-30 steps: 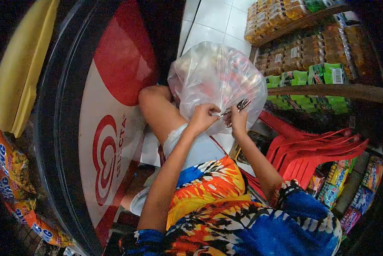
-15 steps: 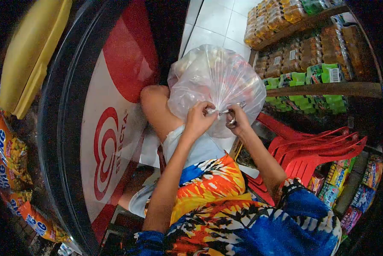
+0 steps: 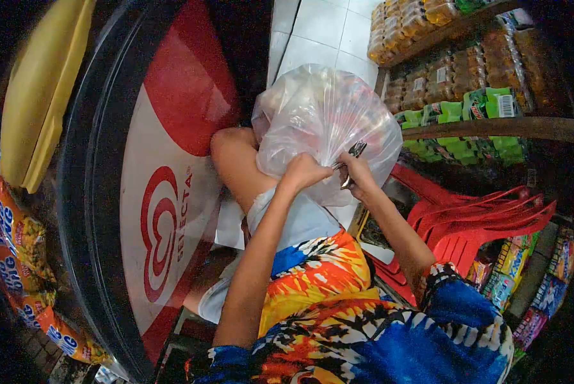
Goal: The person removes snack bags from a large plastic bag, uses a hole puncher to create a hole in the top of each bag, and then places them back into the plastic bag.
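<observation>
A large clear plastic bag [image 3: 357, 109], full and bulging, rests by my bent knee, its neck gathered into pleats. My left hand [image 3: 307, 171] is closed on the gathered neck from the left. Close beside it, my right hand [image 3: 357, 174] has its fingers wrapped round a dark, shiny metal tool [image 3: 357, 150], which looks like scissors, right at the neck. Part of the tool is hidden by the fingers. The contents of the bag are blurred by the plastic, with whitish and reddish patches.
A freezer with a red and white front [image 3: 165, 211] stands at the left, near snack packs [image 3: 24, 230] and a yellow object [image 3: 43, 89]. At the right are shelves of bottles [image 3: 440, 80], red plastic chairs [image 3: 453, 237] and sachets [image 3: 511, 262].
The metal tool has turned in my right hand and now points up and to the right. My left hand's fingers have rolled over the bag's neck. The view has shifted slightly.
</observation>
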A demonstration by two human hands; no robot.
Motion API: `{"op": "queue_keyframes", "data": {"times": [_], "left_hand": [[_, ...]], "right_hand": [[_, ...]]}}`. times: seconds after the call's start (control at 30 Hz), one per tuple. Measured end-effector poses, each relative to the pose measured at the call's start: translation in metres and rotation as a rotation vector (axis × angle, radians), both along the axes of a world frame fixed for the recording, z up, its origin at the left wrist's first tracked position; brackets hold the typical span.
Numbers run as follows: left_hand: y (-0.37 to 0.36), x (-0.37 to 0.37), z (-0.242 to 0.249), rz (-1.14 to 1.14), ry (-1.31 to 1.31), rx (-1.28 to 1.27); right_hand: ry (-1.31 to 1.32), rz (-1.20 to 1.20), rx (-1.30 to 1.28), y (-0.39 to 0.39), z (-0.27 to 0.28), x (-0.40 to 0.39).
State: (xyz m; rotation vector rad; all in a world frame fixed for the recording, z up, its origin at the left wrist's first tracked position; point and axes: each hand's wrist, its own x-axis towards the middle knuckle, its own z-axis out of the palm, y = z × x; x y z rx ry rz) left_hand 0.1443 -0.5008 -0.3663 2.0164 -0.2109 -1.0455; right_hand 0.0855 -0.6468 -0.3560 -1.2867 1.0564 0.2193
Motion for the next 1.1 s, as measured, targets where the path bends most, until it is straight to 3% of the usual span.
{"op": "queue_keyframes", "data": {"times": [0.1, 0.17, 0.37, 0.67, 0.73, 0.8, 0.87, 0.97, 1.07, 1.1], "left_hand": [[0.000, -0.001, -0.012, -0.017, -0.016, 0.006], [0.003, -0.002, -0.031, 0.019, 0.185, -0.251], [0.013, -0.002, -0.033, 0.015, 0.453, -0.419], [0.015, -0.004, -0.024, 0.075, 0.477, -0.548], [0.016, -0.005, -0.023, 0.088, 0.461, -0.562], [0.016, -0.005, -0.025, 0.093, 0.444, -0.575], [0.015, -0.004, -0.029, 0.157, 0.404, -0.576], [0.014, -0.001, -0.027, 0.234, 0.410, -0.617], [0.017, -0.002, -0.026, 0.277, 0.425, -0.643], [0.018, -0.002, -0.021, 0.281, 0.419, -0.646]], "right_hand": [[-0.010, 0.066, -0.011, 0.002, 0.005, -0.001], [0.009, 0.060, -0.001, 0.002, 0.007, -0.002], [0.038, 0.125, 0.047, -0.001, 0.015, -0.003], [0.032, 0.216, 0.011, -0.025, 0.020, -0.005], [-0.025, 0.288, 0.014, -0.026, 0.033, 0.000], [-0.242, 0.200, -0.065, -0.022, 0.049, 0.002], [-0.317, 0.300, 0.009, -0.029, 0.052, -0.003], [-0.236, 0.530, -0.185, -0.025, 0.058, -0.016], [-0.299, 0.725, -0.761, -0.006, 0.051, -0.028], [-0.263, 0.708, -0.755, -0.002, 0.056, -0.027]]}}
